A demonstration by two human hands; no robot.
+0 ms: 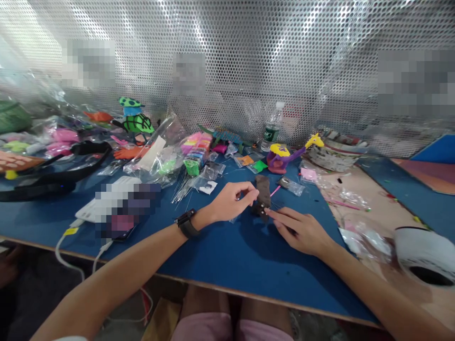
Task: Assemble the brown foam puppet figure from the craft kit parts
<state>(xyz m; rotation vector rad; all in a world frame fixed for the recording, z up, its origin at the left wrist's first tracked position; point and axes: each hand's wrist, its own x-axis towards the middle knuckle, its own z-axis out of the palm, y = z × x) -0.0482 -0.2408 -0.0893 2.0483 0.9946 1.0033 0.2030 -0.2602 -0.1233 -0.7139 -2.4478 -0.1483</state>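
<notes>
A dark brown clay figure (263,189) with small white dots near its lower end lies on the blue table (220,255). My left hand (234,201) is at the figure's left side, thumb and index finger pinched together; what they hold, if anything, is too small to make out. From the right, my right hand (302,229) reaches in with its fingers stretched out, the index fingertip at the white dots. Just beyond the figure is a thin pink stick (275,191).
Behind my hands are a purple and yellow giraffe figure (279,158), a water bottle (272,130) and bagged clay (195,149). A phone (122,222) and white power bank (106,194) with cables lie left. At right are a basket (334,154) and white roll (424,246).
</notes>
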